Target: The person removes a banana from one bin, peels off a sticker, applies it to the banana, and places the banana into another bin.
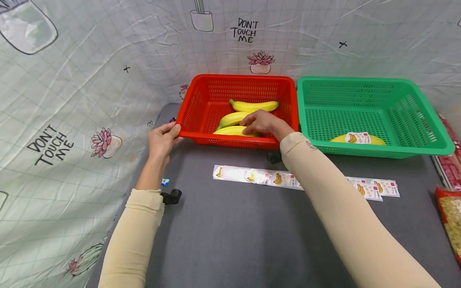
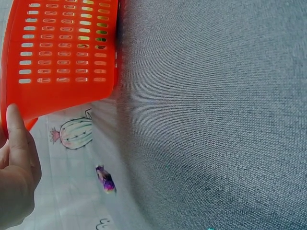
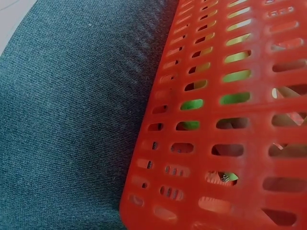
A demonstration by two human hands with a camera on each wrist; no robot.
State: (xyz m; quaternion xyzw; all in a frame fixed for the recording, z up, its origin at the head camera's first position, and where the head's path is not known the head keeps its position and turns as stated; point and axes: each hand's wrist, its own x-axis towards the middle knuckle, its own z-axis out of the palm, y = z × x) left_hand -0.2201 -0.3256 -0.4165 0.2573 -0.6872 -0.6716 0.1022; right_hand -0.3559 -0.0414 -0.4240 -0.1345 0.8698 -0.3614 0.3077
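Observation:
My left hand [image 1: 162, 140] pinches the front left corner of the red plastic basket [image 1: 183, 112], thumb on top of the rim. The left wrist view shows fingers [image 2: 19, 143] against that rim. Inside the basket lie three bananas, a back one [image 1: 253, 106], a middle one [image 1: 230, 119] and a front one [image 1: 230, 131]. My right hand [image 1: 264, 121] reaches over the basket's front rim, its bent fingers and thumb at the middle and front bananas. I cannot tell whether it grips the front one. In the right wrist view the basket wall [image 3: 230, 134] mostly hides this hand.
A green basket [image 1: 396, 150] stands close on the right; a banana [image 1: 378, 141] with a label [image 1: 358, 138] lies in it. A strip of banana stickers [image 1: 230, 173] runs across the grey table [image 1: 230, 240], partly under my right arm. Packets [image 1: 451, 216] lie at the right edge.

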